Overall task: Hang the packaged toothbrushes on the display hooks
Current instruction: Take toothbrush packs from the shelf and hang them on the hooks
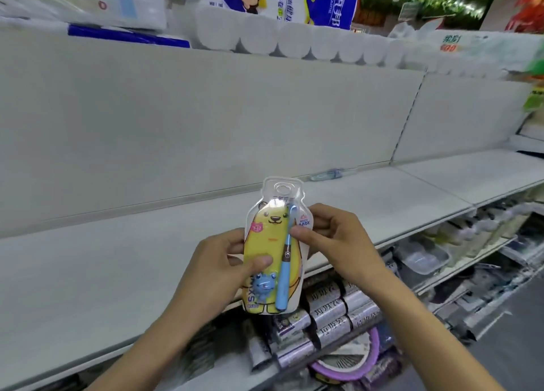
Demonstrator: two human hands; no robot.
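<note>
A packaged child's toothbrush (272, 252) is held upright in front of me, above the white shelf's front edge. Its card is yellow with a bear face, a blue brush and a small blue bear figure, and a clear hang tab with a hole sits at the top. My left hand (223, 264) grips its left side, thumb pressed on the front. My right hand (332, 237) pinches its right edge near the brush neck. Another packaged toothbrush (331, 174) lies flat at the back of the shelf. No display hooks show in this view.
A wide white shelf (117, 272) with a plain back panel (206, 110) fills the middle. Toilet paper rolls (294, 40) line the top shelf. Below are rolled bags (332, 311), a purple round item (347, 364) and plastic containers (424, 258) to the right.
</note>
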